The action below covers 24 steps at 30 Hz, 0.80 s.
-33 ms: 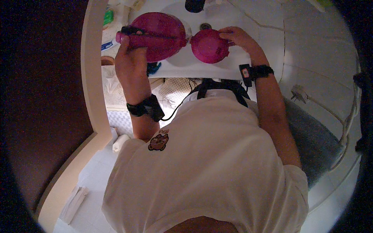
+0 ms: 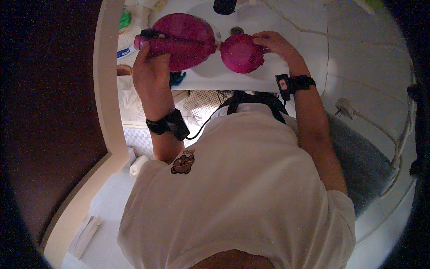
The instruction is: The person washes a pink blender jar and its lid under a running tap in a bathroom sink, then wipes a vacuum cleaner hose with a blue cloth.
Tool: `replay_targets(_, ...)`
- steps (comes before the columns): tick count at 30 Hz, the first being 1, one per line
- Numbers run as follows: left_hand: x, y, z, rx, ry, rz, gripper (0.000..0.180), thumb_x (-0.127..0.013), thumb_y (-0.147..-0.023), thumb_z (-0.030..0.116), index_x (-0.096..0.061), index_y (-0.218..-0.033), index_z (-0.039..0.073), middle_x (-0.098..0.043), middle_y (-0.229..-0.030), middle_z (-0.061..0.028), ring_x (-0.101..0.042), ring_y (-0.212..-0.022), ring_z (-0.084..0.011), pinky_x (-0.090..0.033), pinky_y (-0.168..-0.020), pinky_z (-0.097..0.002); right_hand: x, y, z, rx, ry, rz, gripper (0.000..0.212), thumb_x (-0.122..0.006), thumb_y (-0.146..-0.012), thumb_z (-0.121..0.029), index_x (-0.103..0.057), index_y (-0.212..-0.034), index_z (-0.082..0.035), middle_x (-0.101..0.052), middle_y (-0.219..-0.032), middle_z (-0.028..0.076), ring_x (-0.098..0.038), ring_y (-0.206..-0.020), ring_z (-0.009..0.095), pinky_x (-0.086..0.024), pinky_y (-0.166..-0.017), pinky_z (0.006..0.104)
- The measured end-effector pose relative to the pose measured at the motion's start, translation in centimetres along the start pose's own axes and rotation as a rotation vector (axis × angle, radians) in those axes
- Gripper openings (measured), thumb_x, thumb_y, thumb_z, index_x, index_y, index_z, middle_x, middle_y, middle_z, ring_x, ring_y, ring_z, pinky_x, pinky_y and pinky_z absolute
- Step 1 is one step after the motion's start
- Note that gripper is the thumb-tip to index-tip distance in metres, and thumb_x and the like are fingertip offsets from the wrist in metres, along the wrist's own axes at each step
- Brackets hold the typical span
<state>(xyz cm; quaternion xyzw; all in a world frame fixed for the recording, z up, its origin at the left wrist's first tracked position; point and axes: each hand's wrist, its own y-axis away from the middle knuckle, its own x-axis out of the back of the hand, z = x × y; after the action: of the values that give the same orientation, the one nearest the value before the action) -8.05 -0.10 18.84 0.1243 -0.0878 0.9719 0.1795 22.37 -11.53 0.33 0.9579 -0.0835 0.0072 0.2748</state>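
Over the white sink (image 2: 224, 83), my left hand (image 2: 152, 74) is closed round the handle of a large round pink jug (image 2: 186, 28). The thumb lies along the handle, and the other fingers are mostly hidden. A black part sits on the handle's far side. My right hand (image 2: 278, 45) grips the right edge of a smaller round pink lid (image 2: 242, 53), its fingers on top and the thumb hardly seen. The lid is close to the jug's right side, and I cannot tell whether they touch. Black devices are strapped on both wrists.
A dark faucet end (image 2: 224, 6) and a drain (image 2: 236, 31) lie beyond the lid. On the left counter are a blue-and-white tube (image 2: 126, 52) and a green item (image 2: 125, 19). A teal thing (image 2: 178, 79) lies under the jug. A dark door (image 2: 49, 112) stands left.
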Motion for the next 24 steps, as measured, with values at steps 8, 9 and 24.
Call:
replay_targets(8,0.4,-3.1,-3.4,0.426,0.809,-0.055,0.024,-0.056,-0.090,0.014,-0.057,-0.108,-0.002,-0.064,-0.108,-0.0158,-0.060,-0.103,-0.0297,-0.045,-0.096,-0.0481,0.2,-0.4,1.6,-0.067,-0.073,0.008,0.043,-0.065,-0.088,-0.032,-0.060,-0.121,-0.005,-0.066,-0.107,0.006,-0.063,-0.094,0.019,-0.050,-0.086,0.0356)
replay_targets(9,0.7,-3.3,-3.6,0.557,1.008,-0.023,0.021,-0.055,-0.090,0.015,-0.059,-0.105,0.001,-0.064,-0.106,-0.0155,-0.060,-0.102,-0.0309,-0.045,-0.096,-0.0505,0.1,-0.5,1.6,-0.080,-0.083,0.012,0.044,-0.065,-0.088,-0.032,-0.060,-0.122,-0.005,-0.066,-0.107,0.006,-0.063,-0.094,0.019,-0.050,-0.086,0.0356)
replay_targets(24,1.2,-1.8,-5.1,0.429,0.536,-0.072,0.031,-0.063,-0.088,0.012,-0.056,-0.115,0.001,-0.064,-0.108,-0.0136,-0.060,-0.102,-0.0248,-0.051,-0.091,-0.0398,1.0,-0.4,1.2,-0.114,-0.111,0.044,0.046,-0.068,-0.085,-0.033,-0.060,-0.120,-0.004,-0.065,-0.107,0.008,-0.062,-0.094,0.020,-0.050,-0.085,0.0353)
